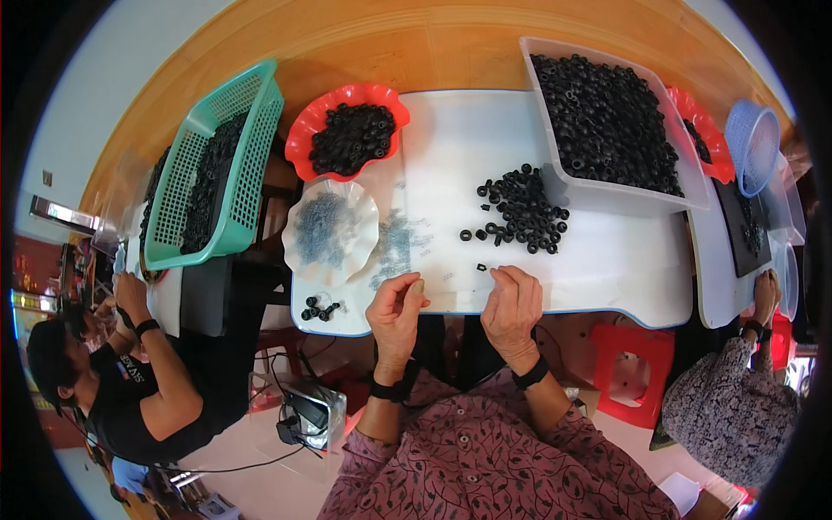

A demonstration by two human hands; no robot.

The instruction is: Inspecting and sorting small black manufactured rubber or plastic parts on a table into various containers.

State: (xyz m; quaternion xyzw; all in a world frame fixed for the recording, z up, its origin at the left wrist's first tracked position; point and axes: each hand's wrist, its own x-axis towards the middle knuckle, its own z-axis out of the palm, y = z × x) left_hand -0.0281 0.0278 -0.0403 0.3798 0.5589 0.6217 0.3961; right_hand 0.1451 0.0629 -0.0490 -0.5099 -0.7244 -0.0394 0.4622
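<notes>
My left hand [396, 317] is closed in a pinch above the table's near edge; anything between its fingertips is too small to make out. To its right, my right hand [513, 312] is also pinched, its thumb against the forefinger. A small black piece [482, 268] shows just off the right fingertips; I cannot tell whether it is held or lies on the table. Beyond the right hand is a loose pile of black ring-shaped parts [525, 212]. Up and left of the left hand, a white wavy-rimmed dish [366, 202] holds a heap of fine, thin grey pieces.
More thin grey pieces [396, 249] are scattered beside the dish. Several black parts [319, 308] lie at the table's left corner. A red bowl [297, 130], a green basket [240, 204] and a large clear bin [607, 192] hold black parts. People sit working on both sides.
</notes>
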